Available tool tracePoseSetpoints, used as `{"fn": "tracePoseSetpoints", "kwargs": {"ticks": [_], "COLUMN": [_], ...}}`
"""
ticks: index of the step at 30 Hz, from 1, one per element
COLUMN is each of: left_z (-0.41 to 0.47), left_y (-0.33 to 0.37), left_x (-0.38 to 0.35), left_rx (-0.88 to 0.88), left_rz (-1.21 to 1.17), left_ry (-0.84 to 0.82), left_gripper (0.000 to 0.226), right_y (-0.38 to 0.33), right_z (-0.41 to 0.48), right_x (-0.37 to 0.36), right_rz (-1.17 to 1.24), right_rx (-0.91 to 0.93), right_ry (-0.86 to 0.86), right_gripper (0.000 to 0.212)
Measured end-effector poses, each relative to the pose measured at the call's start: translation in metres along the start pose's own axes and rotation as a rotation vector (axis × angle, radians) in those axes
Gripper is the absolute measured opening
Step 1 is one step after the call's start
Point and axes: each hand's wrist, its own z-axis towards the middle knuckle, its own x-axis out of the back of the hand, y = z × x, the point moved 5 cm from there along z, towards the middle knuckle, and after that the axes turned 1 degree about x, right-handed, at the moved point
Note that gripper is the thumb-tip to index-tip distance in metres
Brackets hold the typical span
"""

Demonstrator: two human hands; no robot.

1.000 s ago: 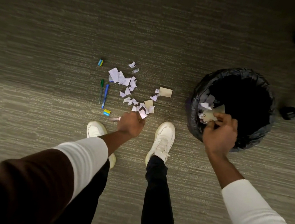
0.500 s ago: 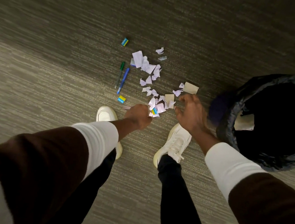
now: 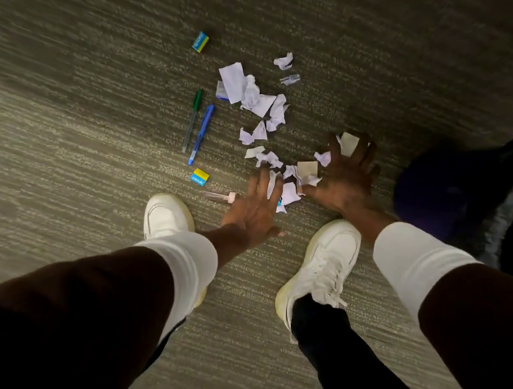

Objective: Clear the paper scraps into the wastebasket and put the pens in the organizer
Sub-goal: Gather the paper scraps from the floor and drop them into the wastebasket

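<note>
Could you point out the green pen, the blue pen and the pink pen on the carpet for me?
green pen (image 3: 193,118), head view, on the middle of its barrel
blue pen (image 3: 202,133), head view, on the middle of its barrel
pink pen (image 3: 218,195), head view, on its clear barrel

Bare carpet (image 3: 68,149) left of the pens and beyond the scraps: free approach there. Green pen (image 3: 193,118) and blue pen (image 3: 201,133) lie side by side, nearly touching, open carpet to their left; paper scraps (image 3: 256,102) crowd the right side. Both hands, left (image 3: 255,208) and right (image 3: 342,176), lie spread flat on the near scraps, blocking that patch. White shoes (image 3: 167,215) flank the near edge. Small blue-yellow boxes (image 3: 200,177) sit just past the pens' ends. Wastebasket (image 3: 464,195) closes off the right side.
</note>
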Motion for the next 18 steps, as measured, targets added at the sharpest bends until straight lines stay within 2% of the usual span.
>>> {"fn": "tracePoseSetpoints", "kwargs": {"ticks": [2,3,6,7,10,13,18], "left_z": [0.005,0.007,0.011,0.011,0.008,0.012,0.016], "left_y": [-0.001,-0.002,-0.009,-0.010,-0.015,-0.026,-0.029], "left_x": [-0.011,-0.014,-0.012,-0.008,-0.004,-0.004,-0.016], "left_rx": [0.006,0.010,0.017,-0.004,-0.146,-0.195,-0.277], "left_rz": [0.030,0.047,0.007,0.014,0.207,0.311,0.290], "left_ry": [0.014,0.027,0.119,0.154,0.242,0.282,0.278], "left_gripper": [0.124,0.112,0.058,0.047,0.044,0.048,0.048], "right_y": [0.006,0.008,0.002,-0.004,-0.026,-0.046,-0.066], "right_z": [0.003,0.003,-0.006,-0.011,-0.025,-0.034,-0.036], "right_x": [-0.012,-0.019,-0.032,-0.036,-0.043,-0.050,-0.057], "right_rz": [0.032,0.035,-0.037,-0.070,-0.177,-0.254,-0.198], "right_rx": [0.023,0.051,0.147,0.181,0.249,0.308,0.338], "right_ry": [-0.022,-0.027,0.026,0.047,0.056,0.067,0.085], "right_gripper": [0.139,0.140,0.136,0.133,0.123,0.113,0.104]}}
